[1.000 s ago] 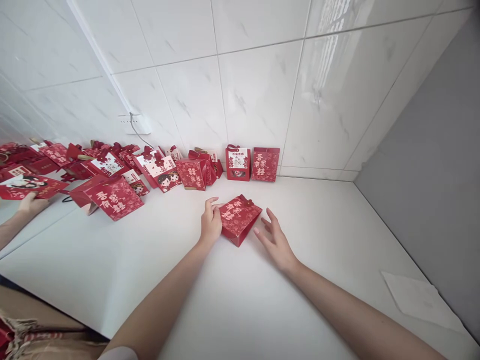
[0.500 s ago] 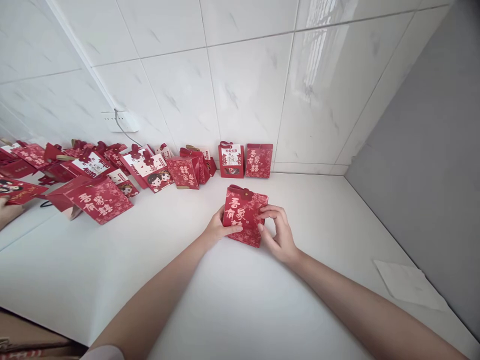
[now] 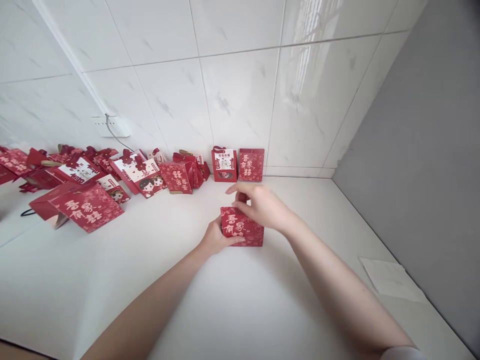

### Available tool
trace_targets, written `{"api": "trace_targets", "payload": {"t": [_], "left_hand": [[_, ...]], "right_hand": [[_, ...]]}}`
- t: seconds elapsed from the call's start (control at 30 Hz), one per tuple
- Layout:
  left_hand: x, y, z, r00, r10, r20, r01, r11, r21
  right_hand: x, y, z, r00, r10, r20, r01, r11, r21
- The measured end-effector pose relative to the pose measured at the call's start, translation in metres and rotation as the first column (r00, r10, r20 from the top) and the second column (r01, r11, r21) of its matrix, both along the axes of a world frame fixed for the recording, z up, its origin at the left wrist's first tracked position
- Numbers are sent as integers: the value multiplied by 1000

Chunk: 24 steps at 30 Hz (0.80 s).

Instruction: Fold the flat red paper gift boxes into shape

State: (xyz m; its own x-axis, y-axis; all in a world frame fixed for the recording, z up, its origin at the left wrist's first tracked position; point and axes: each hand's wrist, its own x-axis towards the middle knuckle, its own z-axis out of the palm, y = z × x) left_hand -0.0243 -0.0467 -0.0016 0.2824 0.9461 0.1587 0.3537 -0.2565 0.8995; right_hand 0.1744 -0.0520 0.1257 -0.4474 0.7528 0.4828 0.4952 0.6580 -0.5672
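A red box with pale lettering [image 3: 249,233] stands on the white table in front of me. My left hand [image 3: 215,238] grips its left side, the thumb lying across the lower front. Over the top edge of the box is my right hand [image 3: 258,202], its fingers bent toward the left. What those fingers hold at the top of the box, if anything, is hidden. Behind it, against the wall, stand a red box with a white picture label [image 3: 225,162] and a second red box with lettering [image 3: 252,164].
Several red boxes and bags crowd the left back, among them a tilted red box [image 3: 90,206]. A wall socket with a cable [image 3: 112,126] is above them. A white sheet [image 3: 390,280] lies at the right edge of the white table [image 3: 300,300].
My right hand has moved from the right side of the box up to its top. The ribbon at the top no longer shows. A hand at the far left has mostly left the view.
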Motion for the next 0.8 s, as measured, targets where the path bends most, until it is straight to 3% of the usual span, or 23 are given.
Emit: {"api": "trace_targets", "payload": {"t": [0.1, 0.27, 0.5, 0.8], "left_hand": [[-1, 1, 0, 999, -34, 29, 34, 999, -7], [0, 1, 2, 1000, -8, 28, 10, 998, -65], [0, -1, 3, 999, -30, 21, 31, 997, -64], [-3, 4, 0, 996, -67, 65, 74, 990, -116]], "right_hand": [[29, 2, 11, 994, -10, -111, 5, 999, -44], [66, -11, 25, 991, -38, 130, 62, 981, -185], [56, -16, 22, 977, 86, 195, -50, 982, -181], [61, -11, 17, 966, 79, 245, -18, 970, -242]]}}
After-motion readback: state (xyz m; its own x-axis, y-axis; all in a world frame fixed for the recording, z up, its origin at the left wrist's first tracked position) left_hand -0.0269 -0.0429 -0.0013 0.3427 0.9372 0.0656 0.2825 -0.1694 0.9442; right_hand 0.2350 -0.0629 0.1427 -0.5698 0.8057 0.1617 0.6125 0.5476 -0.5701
